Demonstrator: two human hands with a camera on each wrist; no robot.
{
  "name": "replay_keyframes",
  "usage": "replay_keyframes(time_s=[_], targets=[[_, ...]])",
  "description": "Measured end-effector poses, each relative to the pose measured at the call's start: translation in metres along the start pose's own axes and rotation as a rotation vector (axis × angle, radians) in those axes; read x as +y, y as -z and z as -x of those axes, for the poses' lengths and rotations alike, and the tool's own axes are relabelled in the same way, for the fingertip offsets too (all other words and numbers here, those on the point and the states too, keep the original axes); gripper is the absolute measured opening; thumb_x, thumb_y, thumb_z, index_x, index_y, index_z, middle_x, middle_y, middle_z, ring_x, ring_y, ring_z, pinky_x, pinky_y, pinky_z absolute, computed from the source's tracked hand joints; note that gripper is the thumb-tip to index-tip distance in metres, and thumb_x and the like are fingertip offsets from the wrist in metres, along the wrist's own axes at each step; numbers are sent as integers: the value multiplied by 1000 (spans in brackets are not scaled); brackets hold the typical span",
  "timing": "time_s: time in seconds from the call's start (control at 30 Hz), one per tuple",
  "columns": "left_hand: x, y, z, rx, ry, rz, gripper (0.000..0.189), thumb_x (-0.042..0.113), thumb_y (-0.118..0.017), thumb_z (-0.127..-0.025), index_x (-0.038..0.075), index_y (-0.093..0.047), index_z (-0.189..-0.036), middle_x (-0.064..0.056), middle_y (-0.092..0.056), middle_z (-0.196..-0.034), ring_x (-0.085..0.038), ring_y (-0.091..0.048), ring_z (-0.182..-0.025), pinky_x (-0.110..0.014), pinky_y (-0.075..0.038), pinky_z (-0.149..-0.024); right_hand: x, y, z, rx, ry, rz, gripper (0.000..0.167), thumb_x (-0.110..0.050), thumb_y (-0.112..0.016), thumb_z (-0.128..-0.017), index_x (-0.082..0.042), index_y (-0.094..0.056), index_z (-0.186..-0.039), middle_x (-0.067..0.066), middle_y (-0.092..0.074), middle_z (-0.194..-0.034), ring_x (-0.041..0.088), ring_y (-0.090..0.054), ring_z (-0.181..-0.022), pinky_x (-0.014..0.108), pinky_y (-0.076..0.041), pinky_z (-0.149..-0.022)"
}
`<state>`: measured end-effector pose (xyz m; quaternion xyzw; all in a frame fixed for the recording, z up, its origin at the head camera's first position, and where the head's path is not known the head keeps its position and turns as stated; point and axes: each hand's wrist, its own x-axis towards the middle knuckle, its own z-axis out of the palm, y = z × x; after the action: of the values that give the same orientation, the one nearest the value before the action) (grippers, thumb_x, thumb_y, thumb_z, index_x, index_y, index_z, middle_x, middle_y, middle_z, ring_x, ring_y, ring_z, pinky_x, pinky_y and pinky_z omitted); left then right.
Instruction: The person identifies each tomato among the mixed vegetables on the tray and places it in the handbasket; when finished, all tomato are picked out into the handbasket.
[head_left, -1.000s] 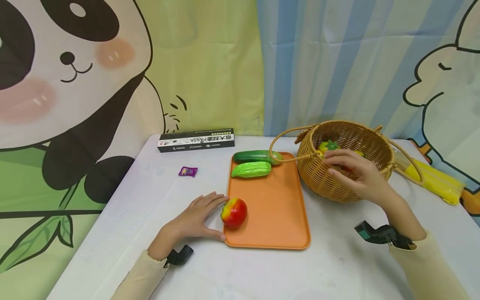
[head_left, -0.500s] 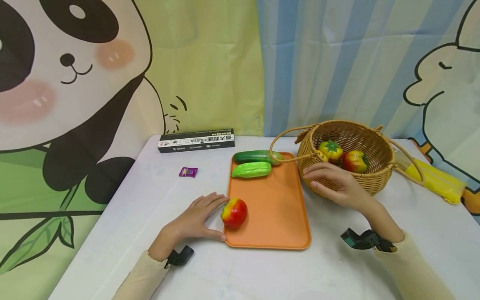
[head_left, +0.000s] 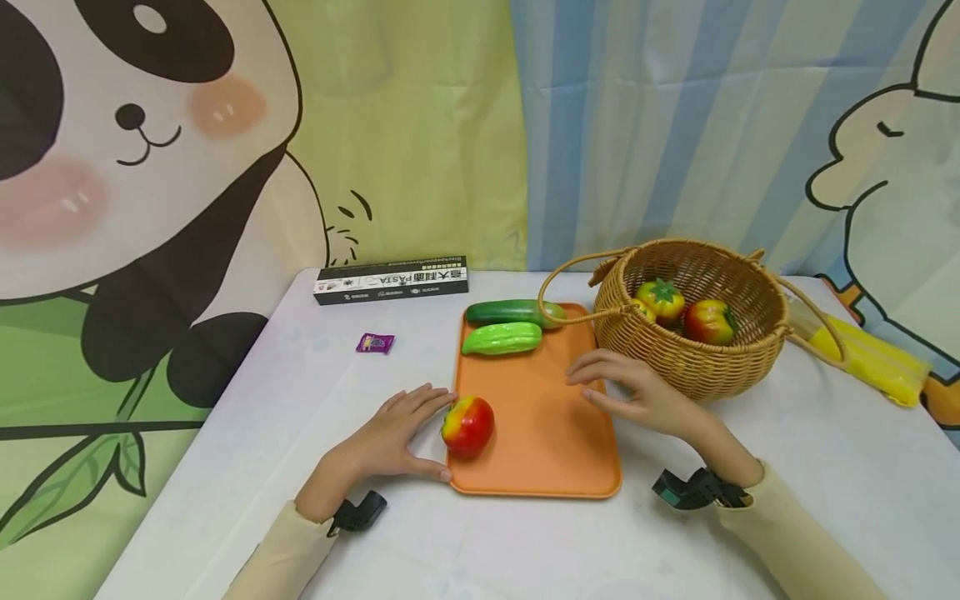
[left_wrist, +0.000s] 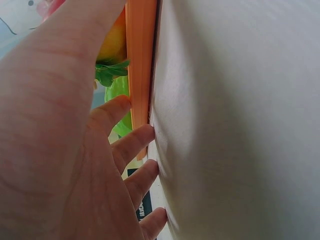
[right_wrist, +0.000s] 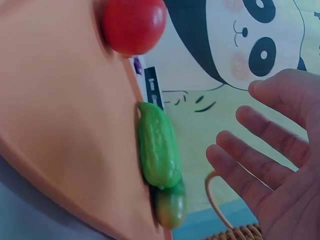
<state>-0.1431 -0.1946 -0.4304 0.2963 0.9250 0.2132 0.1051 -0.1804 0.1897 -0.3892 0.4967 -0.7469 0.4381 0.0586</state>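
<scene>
An orange tray (head_left: 540, 433) lies on the white table. A red and yellow tomato (head_left: 468, 426) sits near its front left corner, its green leafy top showing in the left wrist view (left_wrist: 111, 72). Beside it, my left hand (head_left: 390, 437) rests at the tray's left edge, fingers spread and holding nothing. My right hand (head_left: 637, 396) hovers over the tray's right edge, fingers loosely bent, with nothing in it. At the tray's back lie a dark green cucumber (head_left: 506, 312) and a light green ridged vegetable (head_left: 502, 338); both also appear in the right wrist view.
A wicker basket (head_left: 697, 367) with several tomatoes (head_left: 710, 322) inside stands right of the tray. One of its handles reaches over the tray's back corner. A yellow packet (head_left: 877, 358) lies farther right. A black pasta box (head_left: 390, 281) and a purple wrapped candy (head_left: 375, 342) lie back left.
My right hand has moved left and toward me, from over the basket to the tray's right edge, uncovering the tomatoes inside. My left hand and the tray's contents have stayed put.
</scene>
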Motion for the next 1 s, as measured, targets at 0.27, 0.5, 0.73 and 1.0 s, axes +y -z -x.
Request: replay_keyframes(time_s=[0.27,0.5,0.73,1.0], targets=[[0,-1,-1,0,-11,0,104,69,-72,-71,19,-33,-153,-6,-35,-155,-34,-22,-146,-58,-15,-118,-2,-20,-5,-77,-72,-10,39,7,-68,-86,-18,-67,-116,0,-63,-120,15,-54,-118,22,-44,-100],[-2,-1,-1,-1,-1,-6,105,70,-72,-70,21,-32,-154,-5,-34,-156,-32,-21,-147,-58,-15,-118,-1,-38,-16,-213,-117,-48,29,-7,-64,-94,-11,-62,-122,3,-58,-125,20,-52,-118,36,-49,-96],[-1,0,-1,-14,14,-7,105,70,-71,-70,22,-31,-154,-4,-33,-157,-31,-20,-147,-57,-14,-118,-3,-53,-29,-317,-150,-64,35,-17,-63,-97,-7,-56,-130,2,-54,-131,17,-50,-121,34,-45,-103],[-1,0,-1,-8,5,-3,103,69,-71,-72,20,-32,-153,-6,-34,-156,-33,-22,-147,-58,-14,-118,-4,-66,-45,-369,-191,-84,49,-26,-64,-96,-12,-47,-140,4,-45,-142,19,-41,-132,41,-39,-110]])
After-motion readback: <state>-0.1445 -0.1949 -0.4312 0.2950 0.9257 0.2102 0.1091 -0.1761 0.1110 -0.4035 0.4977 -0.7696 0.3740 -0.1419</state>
